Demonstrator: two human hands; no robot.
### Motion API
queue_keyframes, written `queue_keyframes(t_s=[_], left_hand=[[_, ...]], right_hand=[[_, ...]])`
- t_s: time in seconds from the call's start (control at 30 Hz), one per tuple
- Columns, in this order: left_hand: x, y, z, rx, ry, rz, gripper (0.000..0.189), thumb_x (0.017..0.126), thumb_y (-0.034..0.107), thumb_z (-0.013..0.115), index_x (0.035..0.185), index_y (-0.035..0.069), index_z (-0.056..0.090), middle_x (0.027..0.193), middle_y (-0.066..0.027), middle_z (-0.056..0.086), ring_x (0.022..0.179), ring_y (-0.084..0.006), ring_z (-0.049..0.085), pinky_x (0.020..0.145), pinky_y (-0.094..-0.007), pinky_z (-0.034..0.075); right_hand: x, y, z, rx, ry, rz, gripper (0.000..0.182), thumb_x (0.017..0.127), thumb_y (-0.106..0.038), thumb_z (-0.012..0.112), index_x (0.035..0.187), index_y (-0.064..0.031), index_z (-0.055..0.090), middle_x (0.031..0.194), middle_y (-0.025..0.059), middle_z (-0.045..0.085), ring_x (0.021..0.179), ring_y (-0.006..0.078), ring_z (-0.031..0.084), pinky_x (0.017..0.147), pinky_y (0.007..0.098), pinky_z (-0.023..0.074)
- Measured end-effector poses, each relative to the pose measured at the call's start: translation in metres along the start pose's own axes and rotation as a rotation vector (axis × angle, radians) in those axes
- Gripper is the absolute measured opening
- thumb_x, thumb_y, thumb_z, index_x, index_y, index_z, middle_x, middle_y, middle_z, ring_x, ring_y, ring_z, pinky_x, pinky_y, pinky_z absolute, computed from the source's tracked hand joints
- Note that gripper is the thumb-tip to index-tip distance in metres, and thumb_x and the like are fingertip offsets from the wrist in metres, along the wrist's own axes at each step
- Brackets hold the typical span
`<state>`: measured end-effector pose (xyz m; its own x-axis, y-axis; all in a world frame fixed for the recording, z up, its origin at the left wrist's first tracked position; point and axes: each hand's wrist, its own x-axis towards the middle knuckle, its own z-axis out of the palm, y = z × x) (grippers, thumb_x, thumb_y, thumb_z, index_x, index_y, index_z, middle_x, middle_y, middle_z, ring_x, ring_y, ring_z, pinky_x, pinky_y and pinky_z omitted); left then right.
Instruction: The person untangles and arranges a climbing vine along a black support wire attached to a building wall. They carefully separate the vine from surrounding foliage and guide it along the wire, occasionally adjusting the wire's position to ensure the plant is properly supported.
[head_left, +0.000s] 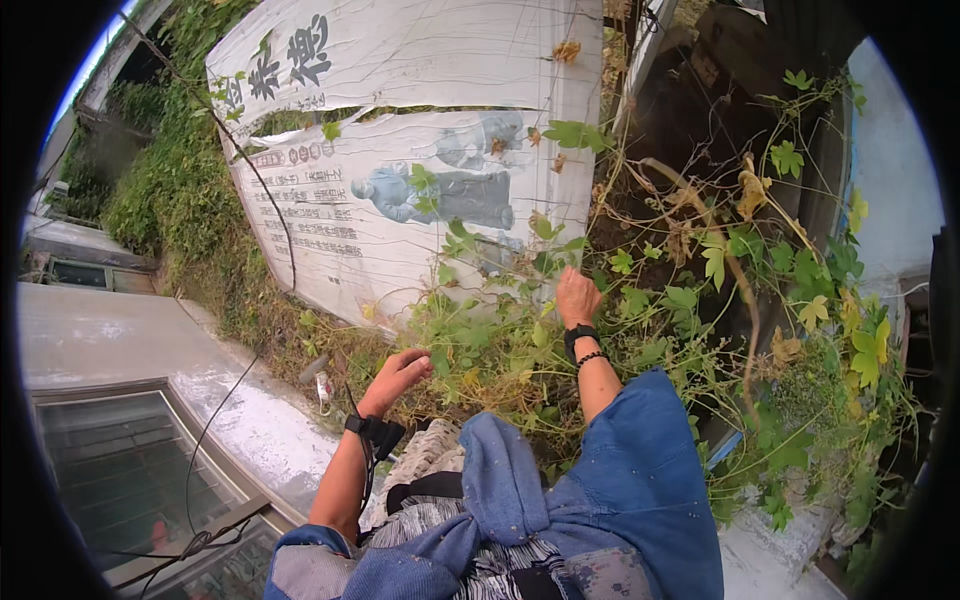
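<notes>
My right hand (577, 298), with a black band and a beaded bracelet at the wrist, is closed like a fist among the stems of a green climbing vine (480, 330). Its fingertips are hidden on the far side, and thin stems run up to it. Lower and to the left, my left hand (397, 379) has loosely bent fingers pointing at the vine's leaves, with nothing seen in its grasp. Behind the vine leans a large torn white printed banner (465, 82), bearing dark writing and figures in blue-grey clothes. Tendrils and some withered leaves lie across it.
A dry brown stem (742, 292) arches through the tangle on the right. At lower left are a framed window (120, 457), a pale ledge (255, 412) and black cables (199, 544). Dense ivy-like growth (172, 180) covers the left bank. A pale blue wall (892, 172) stands far right.
</notes>
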<state>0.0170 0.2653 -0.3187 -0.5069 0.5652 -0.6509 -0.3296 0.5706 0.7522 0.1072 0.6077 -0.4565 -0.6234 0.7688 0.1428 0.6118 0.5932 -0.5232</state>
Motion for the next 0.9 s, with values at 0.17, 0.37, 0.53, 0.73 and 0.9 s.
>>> queue_keyframes(t_s=[0.17, 0.37, 0.53, 0.73, 0.9], left_hand=[[0.079, 0.08, 0.049, 0.13, 0.084, 0.433, 0.062, 0.087, 0.037, 0.061, 0.128, -0.007, 0.045, 0.112, -0.0161, 0.059, 0.103, -0.0208, 0.057, 0.086, -0.0327, 0.045], [0.117, 0.157, 0.089, 0.138, 0.025, 0.408, 0.106, 0.077, 0.051, 0.07, 0.141, -0.01, 0.012, 0.111, -0.0177, 0.054, 0.101, -0.0214, 0.051, 0.086, -0.0319, 0.043], [0.076, 0.122, 0.124, -0.163, -0.59, 0.18, 0.044, 0.085, 0.04, 0.066, 0.102, 0.004, 0.047, 0.064, -0.001, 0.051, 0.046, -0.0084, 0.044, 0.038, -0.0246, 0.032], [0.003, 0.099, 0.071, -0.62, -0.375, 0.289, 0.028, 0.096, 0.034, 0.049, 0.082, 0.01, 0.044, 0.055, 0.0053, 0.029, 0.043, -0.0065, 0.025, 0.039, -0.0238, 0.02], [-0.062, -0.009, -0.019, -0.583, -0.285, 0.124, 0.029, 0.095, 0.033, 0.051, 0.079, 0.01, 0.045, 0.053, 0.0043, 0.031, 0.04, -0.0072, 0.027, 0.037, -0.0241, 0.02]], right_hand=[[-0.015, -0.071, -0.047, 0.021, -0.008, 0.016, 0.041, 0.094, -0.025, 0.046, 0.058, -0.0059, 0.052, 0.05, 0.016, 0.051, 0.043, 0.0323, 0.05, 0.042, 0.0434, 0.0398], [-0.129, -0.145, -0.101, -0.051, 0.007, -0.309, 0.03, 0.087, -0.019, 0.055, 0.063, -0.0027, 0.06, 0.048, 0.0171, 0.052, 0.039, 0.0306, 0.051, 0.038, 0.0398, 0.0388], [-0.191, -0.152, -0.108, -0.1, -0.043, -0.268, 0.02, 0.082, -0.02, 0.059, 0.072, -0.0029, 0.063, 0.048, 0.0162, 0.051, 0.042, 0.0336, 0.052, 0.042, 0.0406, 0.0416], [-0.217, -0.184, -0.122, -0.163, 0.064, -0.301, 0.022, 0.079, -0.021, 0.06, 0.062, -0.0076, 0.055, 0.049, 0.0141, 0.052, 0.043, 0.0317, 0.053, 0.045, 0.0414, 0.0427], [-0.363, -0.255, -0.018, 0.308, -0.102, -0.224, 0.017, 0.085, -0.021, 0.056, 0.074, -0.0083, 0.059, 0.063, 0.0172, 0.058, 0.061, 0.0378, 0.06, 0.055, 0.0476, 0.0447]])
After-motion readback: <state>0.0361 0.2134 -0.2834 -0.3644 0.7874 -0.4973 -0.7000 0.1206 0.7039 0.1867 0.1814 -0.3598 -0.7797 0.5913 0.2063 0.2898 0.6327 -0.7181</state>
